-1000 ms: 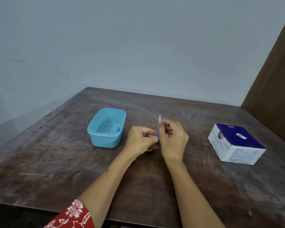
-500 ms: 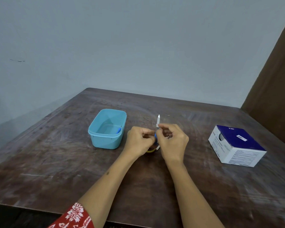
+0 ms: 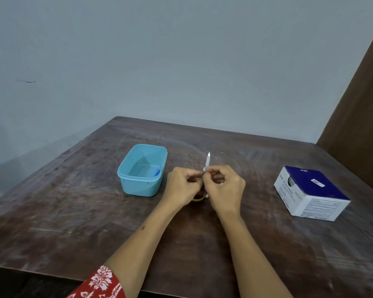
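My left hand (image 3: pixel 182 184) and my right hand (image 3: pixel 224 188) meet over the middle of the dark wooden table (image 3: pixel 73 211). Between their fingertips they pinch a thin white strip (image 3: pixel 207 161) that sticks up above the fingers, with a bit of blue showing lower down between the hands. Under the hands a small yellowish-rimmed thing (image 3: pixel 198 198) shows on the table, mostly hidden. A light blue plastic tub (image 3: pixel 141 183) stands to the left of my left hand, with a small blue piece (image 3: pixel 157 172) inside it.
A white and dark blue cardboard box (image 3: pixel 310 194) lies on the table to the right. A pale wall runs behind the table, and a brown panel (image 3: pixel 357 117) rises at the far right. The table's front edge is near my elbows.
The white strip now stands slightly higher above my fingers. Both hands stay together in the same spot, with the fingers shifted a little.
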`<control>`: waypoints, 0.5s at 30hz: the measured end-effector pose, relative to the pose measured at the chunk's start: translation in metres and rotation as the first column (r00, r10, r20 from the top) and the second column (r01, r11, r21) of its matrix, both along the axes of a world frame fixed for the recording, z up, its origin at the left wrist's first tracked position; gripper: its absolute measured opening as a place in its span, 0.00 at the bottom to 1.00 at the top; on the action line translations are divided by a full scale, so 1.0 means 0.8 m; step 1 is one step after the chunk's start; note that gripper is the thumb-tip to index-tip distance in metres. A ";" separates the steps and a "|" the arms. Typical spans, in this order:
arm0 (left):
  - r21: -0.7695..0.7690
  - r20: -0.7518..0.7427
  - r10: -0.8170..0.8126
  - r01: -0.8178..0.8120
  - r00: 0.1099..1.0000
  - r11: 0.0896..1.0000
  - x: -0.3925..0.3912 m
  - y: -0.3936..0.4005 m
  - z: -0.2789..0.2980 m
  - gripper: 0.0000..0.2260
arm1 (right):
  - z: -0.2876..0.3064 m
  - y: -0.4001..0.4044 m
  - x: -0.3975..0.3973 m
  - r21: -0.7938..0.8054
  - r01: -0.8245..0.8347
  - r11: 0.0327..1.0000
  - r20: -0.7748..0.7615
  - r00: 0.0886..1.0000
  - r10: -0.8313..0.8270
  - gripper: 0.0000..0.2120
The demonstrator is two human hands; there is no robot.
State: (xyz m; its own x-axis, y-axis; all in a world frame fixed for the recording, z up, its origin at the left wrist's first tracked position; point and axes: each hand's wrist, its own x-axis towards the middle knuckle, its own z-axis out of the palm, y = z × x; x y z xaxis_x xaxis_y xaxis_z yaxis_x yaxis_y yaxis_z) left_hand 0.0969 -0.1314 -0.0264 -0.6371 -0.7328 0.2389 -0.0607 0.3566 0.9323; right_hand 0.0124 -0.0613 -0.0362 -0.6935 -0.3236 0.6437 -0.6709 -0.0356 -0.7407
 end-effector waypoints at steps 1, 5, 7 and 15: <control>0.008 0.007 -0.011 0.011 1.000 1.000 0.000 -0.001 0.000 0.11 | 0.000 0.000 0.000 -0.001 0.003 1.000 -0.001 1.000 -0.003 0.08; 0.147 0.031 -0.124 0.118 0.992 0.982 -0.001 0.000 0.003 0.11 | 0.004 0.001 -0.006 -0.070 0.084 0.994 -0.023 0.996 -0.086 0.07; 0.166 0.040 -0.150 0.142 0.988 0.976 -0.002 0.003 0.003 0.11 | 0.004 0.002 -0.007 -0.090 0.114 0.989 -0.021 0.993 -0.117 0.07; 0.089 0.036 -0.103 0.100 0.994 0.991 0.000 0.000 0.000 0.11 | 0.003 0.000 -0.003 -0.038 0.076 0.996 0.050 0.996 -0.074 0.06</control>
